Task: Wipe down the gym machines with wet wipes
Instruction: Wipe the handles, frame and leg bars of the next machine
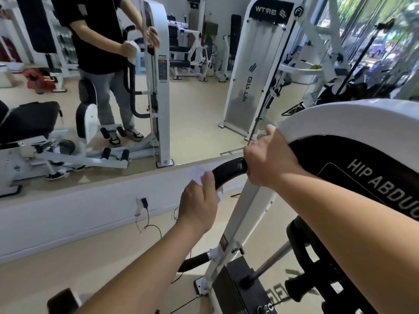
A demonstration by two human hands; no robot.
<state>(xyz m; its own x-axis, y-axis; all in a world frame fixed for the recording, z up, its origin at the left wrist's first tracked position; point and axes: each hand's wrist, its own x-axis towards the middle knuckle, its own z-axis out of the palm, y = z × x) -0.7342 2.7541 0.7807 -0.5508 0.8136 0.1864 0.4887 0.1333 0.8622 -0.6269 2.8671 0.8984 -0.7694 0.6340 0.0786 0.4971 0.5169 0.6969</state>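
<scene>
Beside the wall mirror (113, 91), we press a white wet wipe (196, 176) against the black curved handle (229, 171) of the hip abduction machine (367, 177). Our left hand (199, 201) has its fingers curled around the wipe. Our right hand (269, 165) has its fingers clamped on the edge of the white cover (340, 116), just beside the end of the handle.

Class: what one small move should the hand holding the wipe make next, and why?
Probably slide the left hand, with its white wet wipe, along the curved black handle towards the right hand. The wipe covers only one patch of the bar. The stretch between the hands is bare, and the right hand grips the white machine frame, seemingly steadying it.
</scene>
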